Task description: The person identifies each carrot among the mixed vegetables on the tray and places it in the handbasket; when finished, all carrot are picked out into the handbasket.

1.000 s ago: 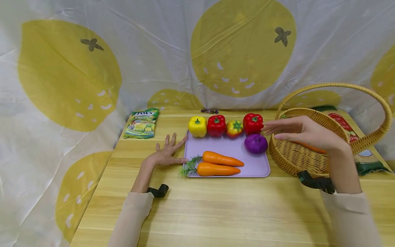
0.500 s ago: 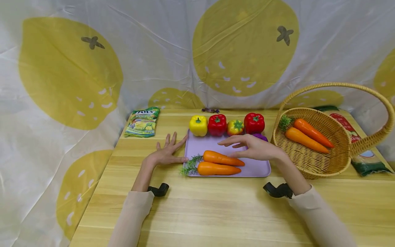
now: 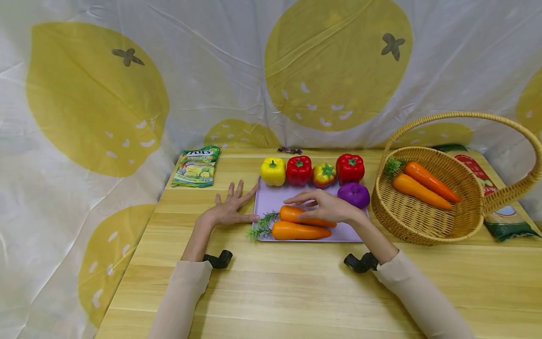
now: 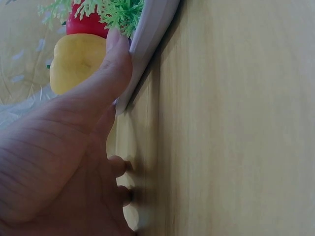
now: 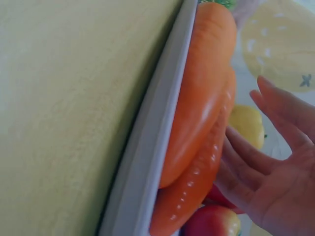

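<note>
A lilac tray [image 3: 275, 193] bears two orange carrots with green tops. My right hand [image 3: 326, 206] is over the far carrot [image 3: 290, 213], its thumb overlapping it in the head view. In the right wrist view the right hand's fingers are spread apart beside that carrot. The near carrot [image 3: 300, 230] lies along the front rim. My left hand [image 3: 228, 211] rests with spread fingers at the tray's left side, thumb [image 4: 117, 59] on the rim by the carrot tops. A purple onion [image 3: 354, 195] sits at the tray's right.
Along the back rim stand a yellow bell pepper [image 3: 273, 172], two red bell peppers [image 3: 298, 170] and a red-and-yellow tomato [image 3: 324, 175]. A wicker basket [image 3: 398, 223] at right holds two carrots [image 3: 423, 191]. Behind it lies a large bag [image 3: 506, 216]; a candy packet [image 3: 195, 167] is far left.
My right hand has moved left from the basket to above the carrots on the tray, revealing the two carrots in the basket. The left hand has stayed in place.
</note>
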The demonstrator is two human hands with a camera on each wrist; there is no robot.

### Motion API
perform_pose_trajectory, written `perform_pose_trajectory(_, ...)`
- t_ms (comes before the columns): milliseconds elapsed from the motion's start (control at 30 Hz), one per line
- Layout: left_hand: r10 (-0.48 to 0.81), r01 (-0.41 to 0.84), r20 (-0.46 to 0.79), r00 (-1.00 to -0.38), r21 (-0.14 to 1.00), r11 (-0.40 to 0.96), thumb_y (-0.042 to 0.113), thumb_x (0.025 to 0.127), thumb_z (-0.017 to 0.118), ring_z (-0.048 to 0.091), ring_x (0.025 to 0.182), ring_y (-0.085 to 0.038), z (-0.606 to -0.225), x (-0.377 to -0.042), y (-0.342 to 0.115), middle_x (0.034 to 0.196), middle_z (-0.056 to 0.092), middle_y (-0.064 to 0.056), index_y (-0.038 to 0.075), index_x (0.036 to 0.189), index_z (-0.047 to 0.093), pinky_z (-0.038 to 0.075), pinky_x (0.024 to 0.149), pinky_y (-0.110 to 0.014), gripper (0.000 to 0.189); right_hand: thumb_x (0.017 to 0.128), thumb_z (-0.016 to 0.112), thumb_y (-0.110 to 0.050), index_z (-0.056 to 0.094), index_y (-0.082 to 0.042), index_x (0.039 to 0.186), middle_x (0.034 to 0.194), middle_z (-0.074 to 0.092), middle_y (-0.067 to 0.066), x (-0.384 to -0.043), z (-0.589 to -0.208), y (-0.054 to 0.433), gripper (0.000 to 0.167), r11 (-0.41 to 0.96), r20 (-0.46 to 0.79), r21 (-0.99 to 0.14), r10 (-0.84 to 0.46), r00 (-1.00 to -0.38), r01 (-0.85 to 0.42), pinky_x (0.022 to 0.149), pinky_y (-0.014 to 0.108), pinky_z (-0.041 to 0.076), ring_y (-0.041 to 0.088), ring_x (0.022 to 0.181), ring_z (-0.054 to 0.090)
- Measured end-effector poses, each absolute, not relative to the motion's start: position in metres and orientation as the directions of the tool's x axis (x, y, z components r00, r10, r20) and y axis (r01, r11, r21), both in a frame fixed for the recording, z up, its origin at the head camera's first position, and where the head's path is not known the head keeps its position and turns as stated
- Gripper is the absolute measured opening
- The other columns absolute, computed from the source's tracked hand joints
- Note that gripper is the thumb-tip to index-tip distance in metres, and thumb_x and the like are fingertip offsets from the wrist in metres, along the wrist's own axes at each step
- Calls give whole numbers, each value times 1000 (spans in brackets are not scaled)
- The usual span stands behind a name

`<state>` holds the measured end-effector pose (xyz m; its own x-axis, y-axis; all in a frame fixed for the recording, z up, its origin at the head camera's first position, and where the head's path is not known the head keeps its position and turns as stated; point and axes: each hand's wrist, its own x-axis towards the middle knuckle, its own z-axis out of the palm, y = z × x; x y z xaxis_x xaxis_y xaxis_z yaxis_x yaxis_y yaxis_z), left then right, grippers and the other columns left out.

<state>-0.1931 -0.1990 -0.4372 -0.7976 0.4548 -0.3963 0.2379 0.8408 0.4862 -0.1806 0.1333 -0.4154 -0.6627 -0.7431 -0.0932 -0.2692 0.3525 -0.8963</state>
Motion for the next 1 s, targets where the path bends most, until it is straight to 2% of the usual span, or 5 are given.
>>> perform_pose_trajectory(267, 453, 237, -394, -800, 486, 841, 61, 96, 63, -27, 156, -45, -436, -193, -198, 171, -23, -19, 34, 167, 5, -16, 114, -81, 95, 98, 71, -11, 62, -7, 144, 146, 62, 12, -185, -425, 131, 46, 367, -115, -900, -719, -685, -235, 114, 49, 49, 33, 135, 59)
perform_pose_trajectory(800, 445, 231, -400, -801, 478, 847, 59, 97, 63, -26, 157, -45, -435, -192, -198, 171, -23, -19, 34, 167, 5, -15, 115, -81, 95, 97, 71, -7, 64, -8, 141, 144, 66, 10, -188, -433, 127, 45, 346, -97, -903, -743, -662, -255, 113, 47, 50, 28, 134, 61)
perform_pose_trajectory(1000, 446, 231, -399, -801, 481, 846, 60, 97, 63, -26, 157, -46, -437, -193, -198, 171, -23, -19, 33, 167, 5, -15, 115, -81, 95, 97, 71, -6, 63, -5, 141, 143, 66, 13, -187, -432, 125, 45, 333, -88, -904, -757, -647, -267, 113, 48, 50, 32, 133, 61)
